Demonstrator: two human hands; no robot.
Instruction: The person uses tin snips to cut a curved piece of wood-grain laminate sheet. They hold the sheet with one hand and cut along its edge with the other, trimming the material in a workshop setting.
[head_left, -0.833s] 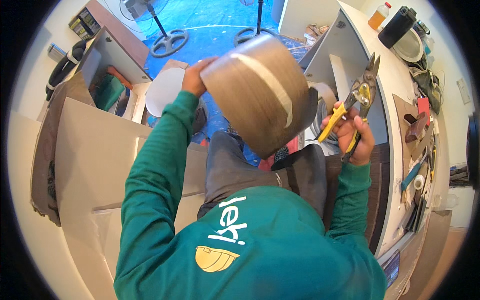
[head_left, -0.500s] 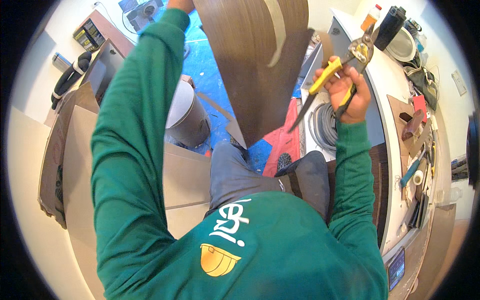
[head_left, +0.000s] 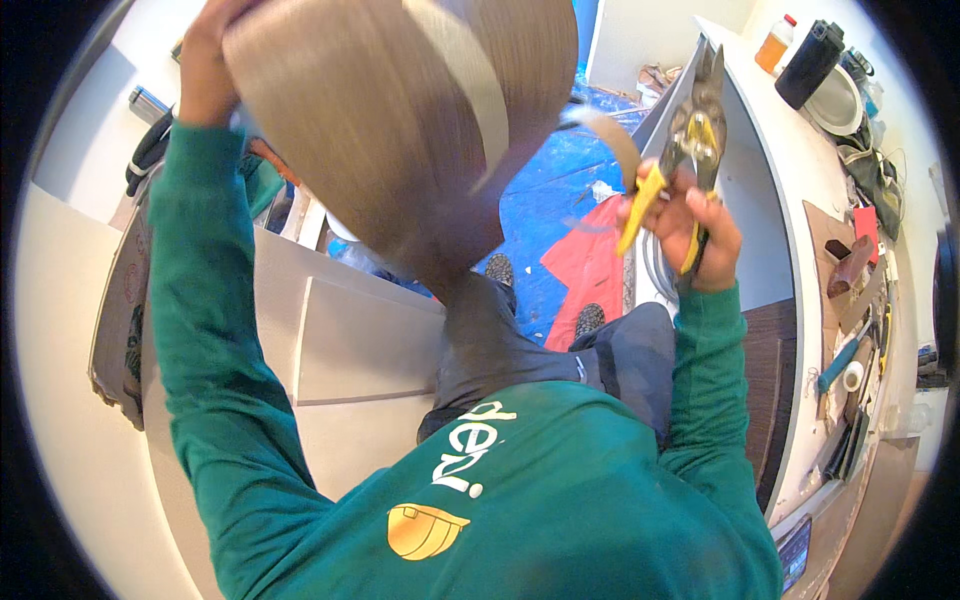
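My left hand is closed on the left edge of a large, curved wood-grain sheet, possibly laminate, raised in front of me. A pale curved band crosses its brown face, and its lower tip hangs close to my knee. On the right, my right hand is wrapped around the yellow handles of tin snips, whose jaws point up and away. A thin curled brown strip shows beside the snips' handle; whether it joins the sheet is unclear.
A white-topped counter on the right carries hand tools, a black cylinder and an orange bottle. Pale panels stand to my left. Blue sheeting and a red piece cover the floor by my shoes.
My left hand has swung left and lower in view, bringing the sheet left and turning it. My right hand has stayed nearly in place, with the snips now more upright.
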